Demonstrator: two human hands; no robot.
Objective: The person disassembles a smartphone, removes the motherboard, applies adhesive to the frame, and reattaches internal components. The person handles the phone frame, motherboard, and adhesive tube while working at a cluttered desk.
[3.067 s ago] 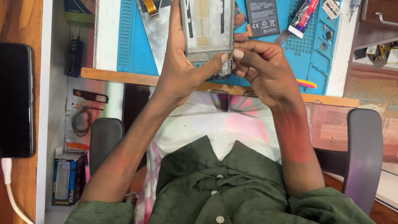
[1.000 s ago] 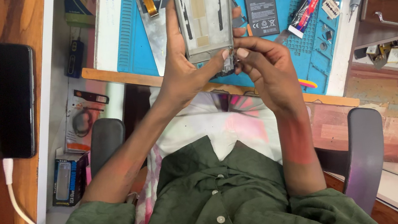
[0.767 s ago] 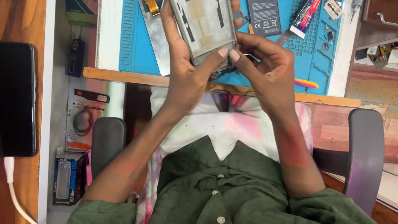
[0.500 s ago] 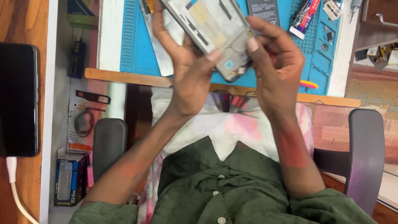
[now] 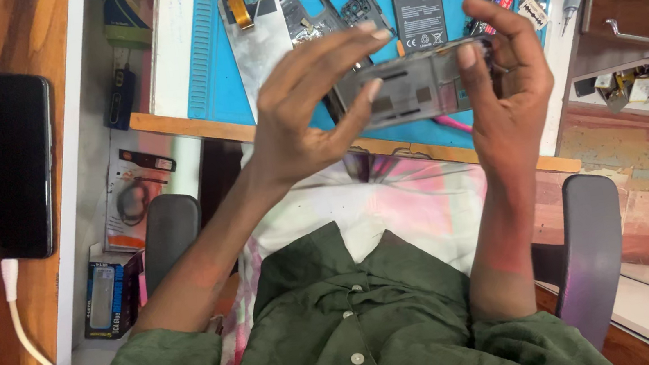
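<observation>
While both hands are lifting it above the blue mat, the opened phone frame is lying sideways between them: left hand fingers pinching its left end, right hand fingers gripping its right end.

An opened phone frame, grey and slightly blurred, lies sideways in mid-air above a blue work mat.
</observation>
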